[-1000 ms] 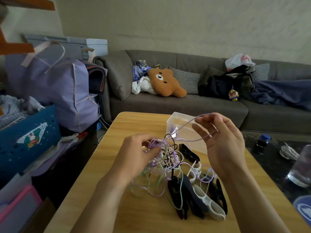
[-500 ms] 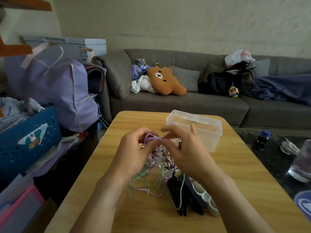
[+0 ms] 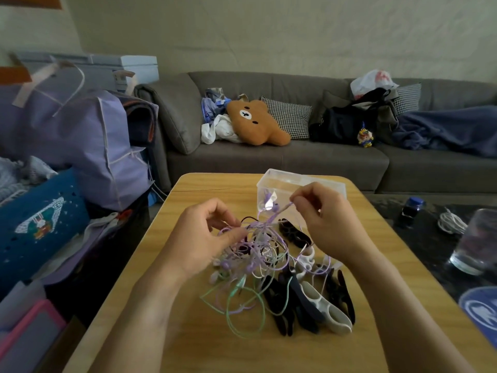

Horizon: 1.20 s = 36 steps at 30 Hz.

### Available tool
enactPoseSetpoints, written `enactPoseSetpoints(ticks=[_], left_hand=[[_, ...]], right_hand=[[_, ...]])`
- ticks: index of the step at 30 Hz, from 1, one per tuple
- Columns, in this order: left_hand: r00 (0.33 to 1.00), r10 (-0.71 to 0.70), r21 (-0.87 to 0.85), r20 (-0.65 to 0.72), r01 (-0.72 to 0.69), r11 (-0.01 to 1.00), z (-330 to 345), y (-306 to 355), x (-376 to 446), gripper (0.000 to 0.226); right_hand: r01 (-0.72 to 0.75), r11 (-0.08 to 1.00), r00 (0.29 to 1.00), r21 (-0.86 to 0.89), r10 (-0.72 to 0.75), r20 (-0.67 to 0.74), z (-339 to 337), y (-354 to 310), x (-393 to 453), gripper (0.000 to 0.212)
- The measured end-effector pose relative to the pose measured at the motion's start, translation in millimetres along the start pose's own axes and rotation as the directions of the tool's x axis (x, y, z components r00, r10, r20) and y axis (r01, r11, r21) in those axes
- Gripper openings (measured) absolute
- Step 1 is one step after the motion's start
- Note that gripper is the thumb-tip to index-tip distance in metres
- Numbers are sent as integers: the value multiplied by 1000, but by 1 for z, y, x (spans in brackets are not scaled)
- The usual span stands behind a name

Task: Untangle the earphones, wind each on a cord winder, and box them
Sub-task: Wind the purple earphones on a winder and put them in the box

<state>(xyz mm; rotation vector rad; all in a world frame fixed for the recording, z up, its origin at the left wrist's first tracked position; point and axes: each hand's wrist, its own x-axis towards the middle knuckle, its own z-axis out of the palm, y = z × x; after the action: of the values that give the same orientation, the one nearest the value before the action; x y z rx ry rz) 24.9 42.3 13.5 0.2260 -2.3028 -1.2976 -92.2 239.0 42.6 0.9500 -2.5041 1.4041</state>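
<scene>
A tangle of thin earphone cords (image 3: pixel 252 254), purple, green, white and black, lies on the wooden table (image 3: pixel 188 332). My left hand (image 3: pixel 199 238) pinches the left side of the tangle between thumb and fingers. My right hand (image 3: pixel 325 224) pinches a purple cord and holds it taut up and to the right of the knot. Purple earbuds (image 3: pixel 270 204) hang near that cord. Black and white cord winders (image 3: pixel 312 300) lie in a heap to the right of the cords. A clear plastic box (image 3: pixel 285 181) stands open behind the hands.
A glass of water (image 3: pixel 476 243), a coiled white cable (image 3: pixel 451 223) and a small dark bottle (image 3: pixel 412 210) sit on the dark table at right. Bags and a blue crate crowd the left side. A grey sofa with cushions lies beyond.
My right hand, which was down at the knot beside my left hand, has drawn a purple cord up and to the right. My left hand stays on the tangle.
</scene>
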Motion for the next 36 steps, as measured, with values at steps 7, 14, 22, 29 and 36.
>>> enactPoseSetpoints(ticks=[7,14,22,29,36], left_hand=[[978,159,88,-135,-148,985,22,16,-4,30],[994,106,68,-25,-104,992,42,24,-8,9],[997,76,121,-33,-72,990,29,18,-3,7],[999,-33,-19,30,33,999,17,17,-6,21],[999,16,45,-39,-14,999,18,17,-5,16]], right_hand=[[36,995,989,-90,-23,144,8,-10,-4,17],[52,981,997,188,-62,52,15,-20,-8,12],[141,865,947,481,24,-321,-1,-24,-5,19],[114,576,880,810,319,-351,-14,-18,2,28],[-219,733,954,644,299,-16,-14,-13,-1,24]])
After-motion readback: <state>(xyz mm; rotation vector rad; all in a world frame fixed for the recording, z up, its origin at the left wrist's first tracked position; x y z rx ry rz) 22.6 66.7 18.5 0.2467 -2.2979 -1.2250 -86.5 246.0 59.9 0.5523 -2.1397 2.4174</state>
